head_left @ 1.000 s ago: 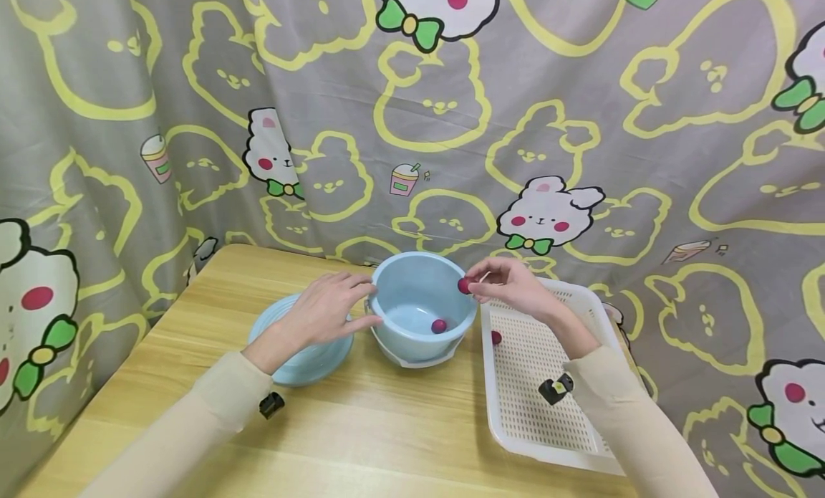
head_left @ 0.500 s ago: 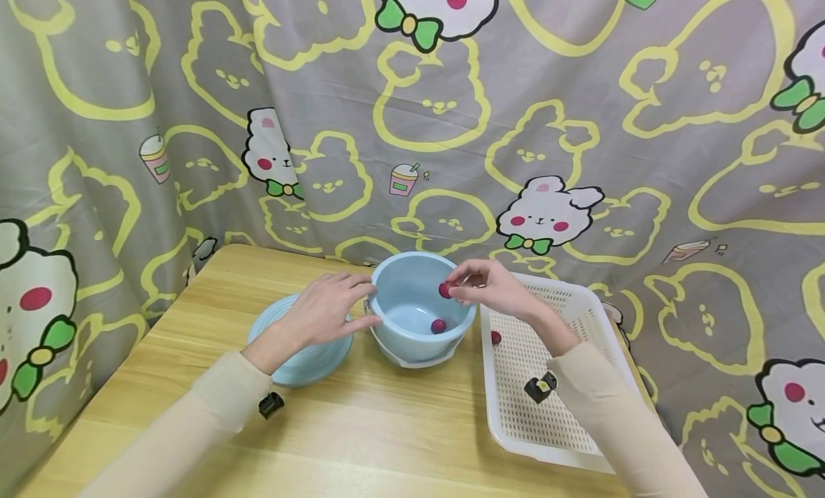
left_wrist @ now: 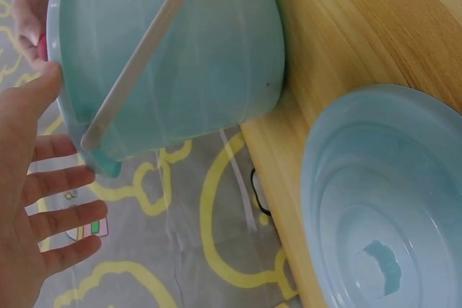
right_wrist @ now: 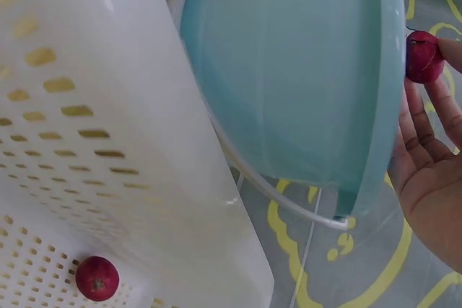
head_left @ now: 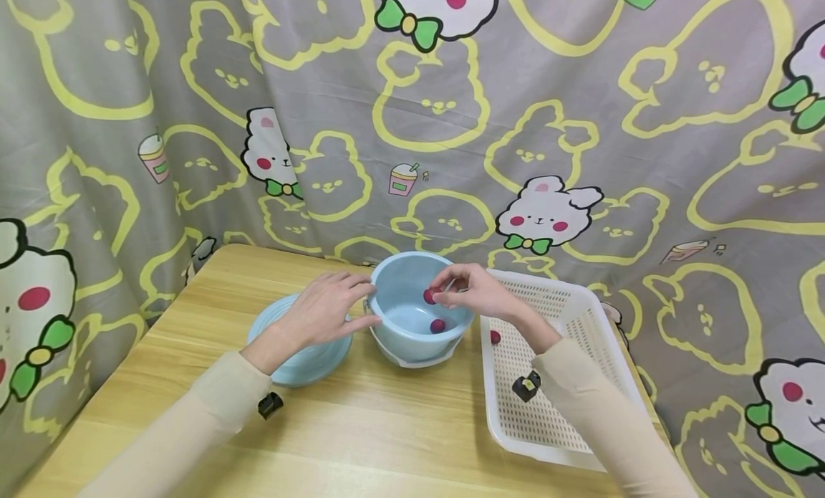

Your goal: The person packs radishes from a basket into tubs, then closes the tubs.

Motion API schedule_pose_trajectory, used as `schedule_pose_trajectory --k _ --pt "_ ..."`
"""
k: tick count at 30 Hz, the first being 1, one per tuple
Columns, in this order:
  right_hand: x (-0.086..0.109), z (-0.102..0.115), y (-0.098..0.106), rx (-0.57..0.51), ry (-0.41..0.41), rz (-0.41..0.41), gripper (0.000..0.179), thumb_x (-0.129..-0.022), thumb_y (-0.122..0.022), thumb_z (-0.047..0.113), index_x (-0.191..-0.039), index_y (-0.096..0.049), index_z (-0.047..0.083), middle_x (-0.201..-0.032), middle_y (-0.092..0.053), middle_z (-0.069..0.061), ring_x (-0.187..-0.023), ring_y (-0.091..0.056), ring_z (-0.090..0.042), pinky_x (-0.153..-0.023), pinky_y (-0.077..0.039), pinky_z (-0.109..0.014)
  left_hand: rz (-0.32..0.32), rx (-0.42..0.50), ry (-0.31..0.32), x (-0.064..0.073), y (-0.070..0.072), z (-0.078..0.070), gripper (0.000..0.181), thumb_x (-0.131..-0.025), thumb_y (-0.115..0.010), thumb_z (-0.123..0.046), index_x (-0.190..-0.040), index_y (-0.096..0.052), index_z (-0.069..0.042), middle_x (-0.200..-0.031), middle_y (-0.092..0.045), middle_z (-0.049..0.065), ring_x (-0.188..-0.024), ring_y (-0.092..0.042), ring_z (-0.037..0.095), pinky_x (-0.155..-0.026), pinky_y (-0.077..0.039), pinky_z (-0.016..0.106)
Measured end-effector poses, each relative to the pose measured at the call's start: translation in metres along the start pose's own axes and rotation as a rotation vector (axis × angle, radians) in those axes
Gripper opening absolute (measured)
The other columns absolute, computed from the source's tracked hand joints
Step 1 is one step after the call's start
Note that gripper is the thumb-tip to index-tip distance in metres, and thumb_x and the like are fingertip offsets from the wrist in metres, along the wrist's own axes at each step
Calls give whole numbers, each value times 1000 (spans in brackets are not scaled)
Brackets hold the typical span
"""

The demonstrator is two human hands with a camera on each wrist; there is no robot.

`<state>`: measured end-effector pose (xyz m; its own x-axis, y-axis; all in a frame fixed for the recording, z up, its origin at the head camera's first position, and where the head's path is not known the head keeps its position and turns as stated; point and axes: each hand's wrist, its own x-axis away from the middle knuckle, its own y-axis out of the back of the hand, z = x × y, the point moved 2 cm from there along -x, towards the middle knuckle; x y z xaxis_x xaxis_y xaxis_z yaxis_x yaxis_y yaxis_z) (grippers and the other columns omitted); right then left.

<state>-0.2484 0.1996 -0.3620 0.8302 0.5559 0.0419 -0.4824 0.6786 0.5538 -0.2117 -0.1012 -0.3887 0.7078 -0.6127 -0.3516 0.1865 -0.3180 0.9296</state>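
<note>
A small round red radish (right_wrist: 424, 57) is pinched between the thumb and fingers of my right hand (head_left: 477, 292), held over the mouth of the light-blue bucket (head_left: 419, 351). A second radish (head_left: 437, 326) lies on the bucket's floor. My left hand (head_left: 327, 308) is spread at the bucket's left rim, its thumb tip right at the edge and its fingers (left_wrist: 68, 218) fairly straight. To the right, one more radish (right_wrist: 97, 278) rests inside the white perforated basket (head_left: 493, 405).
A round light-blue lid-like dish (head_left: 309, 372), partly under the left forearm, lies on the wooden table (head_left: 387, 433) left of the bucket. The bucket's pale handle (left_wrist: 141, 55) hangs down its side. A patterned grey curtain (head_left: 348, 68) hangs behind the table.
My right hand has moved left with its radish, from the bucket's right rim to over its opening. The left hand has stayed at the rim.
</note>
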Motion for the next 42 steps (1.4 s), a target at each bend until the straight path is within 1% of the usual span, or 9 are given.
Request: schedule_pose_trajectory --k 3,6,8,13,17,25,34,38,42 --pt "-3 0 -4 1 -11 10 19 -96 -77 18 -113 -76 10 -105 -77 -6 -79 -69 -14 -76 -64 -34 3 -8 2 0 0 0 59 -97 -66 -61 -131 -72 -13 -137 -71 9 -127 -67 33 -110 -54 55" --pt "-6 0 -8 18 -1 14 20 -95 -78 18 -113 -76 9 -104 -77 -7 -78 -68 -14 -72 -62 -28 2 -11 3 0 -1 1 59 -97 -66 -61 -131 -72 -13 -137 -71 9 -127 -67 33 -110 -53 55" --pt "-8 -1 -10 35 7 17 20 -95 -78 17 -113 -76 9 -104 -77 -7 -77 -68 -14 -71 -61 -26 1 -12 3 -1 -1 1 58 -97 -67 -61 -131 -72 -13 -137 -71 9 -127 -67 33 -110 -53 55" --pt "-13 -3 -16 64 18 28 19 -95 -77 17 -112 -76 9 -103 -77 -8 -76 -68 -12 -70 -60 -27 6 -10 7 -2 -1 1 59 -97 -66 -62 -131 -72 -14 -138 -71 8 -128 -67 32 -111 -52 55" --pt "-16 -5 -20 85 30 30 19 -94 -77 15 -111 -77 9 -102 -77 -7 -75 -67 -11 -70 -57 -24 5 -14 5 -2 -1 1 59 -97 -66 -62 -130 -72 -14 -138 -71 7 -129 -67 31 -111 -52 54" --pt "-20 -3 -25 147 46 38 19 -93 -77 16 -110 -77 8 -105 -78 -9 -84 -68 -12 -77 -55 -22 9 -13 9 -1 -1 1 58 -97 -66 -62 -130 -72 -15 -138 -71 7 -128 -67 31 -111 -52 54" --pt "-20 0 -28 170 53 55 19 -95 -77 20 -110 -76 8 -103 -77 -8 -83 -66 -12 -74 -54 -23 9 -16 11 0 0 1 59 -97 -66 -62 -131 -72 -14 -138 -71 7 -128 -67 32 -111 -52 55" --pt "-20 0 -28 162 53 30 18 -95 -78 19 -109 -76 7 -100 -75 -7 -81 -64 -12 -73 -53 -22 9 -18 11 0 0 1 59 -97 -66 -62 -131 -72 -14 -138 -71 7 -128 -67 31 -111 -52 54" --pt "-19 0 -25 127 64 -4 17 -95 -77 17 -109 -76 6 -98 -74 -7 -81 -66 -12 -72 -53 -22 10 -19 11 0 -1 1 60 -98 -65 -63 -131 -72 -15 -138 -71 7 -128 -67 31 -112 -52 53"
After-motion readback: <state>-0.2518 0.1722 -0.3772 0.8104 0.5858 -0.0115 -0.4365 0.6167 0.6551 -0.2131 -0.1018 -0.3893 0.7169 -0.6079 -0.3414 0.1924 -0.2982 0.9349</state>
